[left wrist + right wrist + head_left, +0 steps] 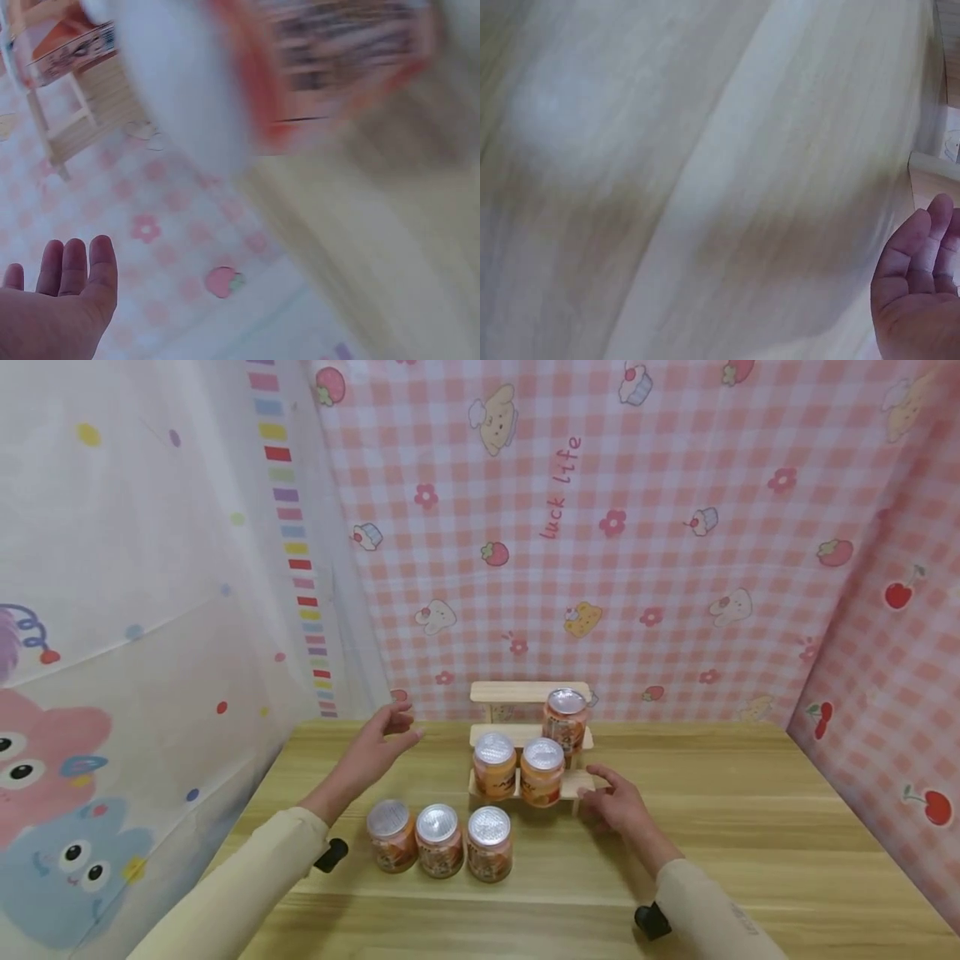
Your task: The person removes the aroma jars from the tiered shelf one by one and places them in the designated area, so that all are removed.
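Standing beside right fingers (607, 777): wooden shelf (517, 692)

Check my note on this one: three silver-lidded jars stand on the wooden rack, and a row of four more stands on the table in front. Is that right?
Not quite. The head view shows only three jars in the front row on the table, not four. The three rack jars on the wooden rack are as you noted.

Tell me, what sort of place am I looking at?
Probably a makeshift tabletop booth: printed sheets screen a wood-grain table, which bears a small stepped shelf with silver-lidded jars on and before it.
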Demonstrator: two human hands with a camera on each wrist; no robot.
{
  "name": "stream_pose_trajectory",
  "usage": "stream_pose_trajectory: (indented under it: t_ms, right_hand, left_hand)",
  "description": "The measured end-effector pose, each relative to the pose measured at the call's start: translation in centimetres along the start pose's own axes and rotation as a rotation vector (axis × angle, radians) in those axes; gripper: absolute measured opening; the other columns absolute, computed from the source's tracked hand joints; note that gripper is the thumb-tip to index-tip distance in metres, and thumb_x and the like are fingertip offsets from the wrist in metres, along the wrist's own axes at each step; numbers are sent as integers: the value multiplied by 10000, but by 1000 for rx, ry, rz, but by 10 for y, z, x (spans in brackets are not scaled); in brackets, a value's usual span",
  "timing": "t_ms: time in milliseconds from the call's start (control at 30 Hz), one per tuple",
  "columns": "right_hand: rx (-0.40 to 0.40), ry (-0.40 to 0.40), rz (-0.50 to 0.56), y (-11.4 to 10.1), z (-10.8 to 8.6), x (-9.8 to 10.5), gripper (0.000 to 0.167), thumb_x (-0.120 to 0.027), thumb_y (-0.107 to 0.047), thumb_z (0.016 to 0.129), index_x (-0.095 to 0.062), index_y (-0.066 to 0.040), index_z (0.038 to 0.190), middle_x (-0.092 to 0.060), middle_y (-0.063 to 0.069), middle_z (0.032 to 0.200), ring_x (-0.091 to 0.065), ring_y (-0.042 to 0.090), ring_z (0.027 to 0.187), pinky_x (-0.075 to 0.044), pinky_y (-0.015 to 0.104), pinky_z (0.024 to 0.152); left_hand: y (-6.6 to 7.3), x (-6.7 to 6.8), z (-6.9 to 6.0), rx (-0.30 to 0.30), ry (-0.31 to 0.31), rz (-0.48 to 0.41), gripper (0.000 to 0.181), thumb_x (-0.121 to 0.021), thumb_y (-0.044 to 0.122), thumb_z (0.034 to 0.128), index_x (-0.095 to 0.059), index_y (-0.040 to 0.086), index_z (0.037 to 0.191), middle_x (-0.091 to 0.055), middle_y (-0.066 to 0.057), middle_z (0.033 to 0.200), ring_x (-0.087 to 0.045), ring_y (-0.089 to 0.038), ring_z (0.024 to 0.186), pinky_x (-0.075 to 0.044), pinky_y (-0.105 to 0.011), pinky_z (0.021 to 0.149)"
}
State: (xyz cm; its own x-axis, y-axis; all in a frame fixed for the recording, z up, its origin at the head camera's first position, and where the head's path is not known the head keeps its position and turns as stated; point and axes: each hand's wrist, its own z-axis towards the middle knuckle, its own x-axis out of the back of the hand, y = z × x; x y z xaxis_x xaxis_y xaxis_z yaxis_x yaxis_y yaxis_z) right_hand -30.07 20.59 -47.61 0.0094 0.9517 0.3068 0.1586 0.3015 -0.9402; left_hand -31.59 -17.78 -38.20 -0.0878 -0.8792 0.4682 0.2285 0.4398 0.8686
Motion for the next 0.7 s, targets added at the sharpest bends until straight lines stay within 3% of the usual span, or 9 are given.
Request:
stream_pose_trajectory:
  t_ms: [200,433,567,700]
  right_hand:
    - [52,-32,-76,0,-1,11,463,-574,-89,972,-487,-16,1421,-650,228,1056,-649,259,810,-550,381,623]
    - [103,-34,-128,-16,-1,34,445,-507,-83,1015,-443,54,1433,-591,314,1204,-670,349,925,-568,423,703]
    - [97,-25,-125,-32,1,43,466,-481,-179,1052,-415,1,1476,-538,295,1333,-629,365,1077,-554,456,824]
    - [119,7,-65,-51,3,47,491,-467,-269,1066,-405,-37,1494,-517,271,1358,-586,363,1132,-517,482,899]
  left_hand:
    - [22,-10,31,1,15,-20,671,-659,406,953,-382,120,1494,-496,-164,1386,-460,-323,1294,-432,-498,1023]
    - [34,-19,64,-13,44,3,676,-684,378,942,-390,124,1495,-530,-146,1370,-485,-312,1257,-438,-472,1020]
    - [38,-25,77,2,17,42,692,-687,412,934,-386,181,1512,-528,-137,1391,-487,-308,1258,-435,-481,1021]
    - [38,-30,88,24,-39,56,717,-683,434,932,-360,220,1535,-469,-151,1452,-454,-304,1297,-413,-515,1034]
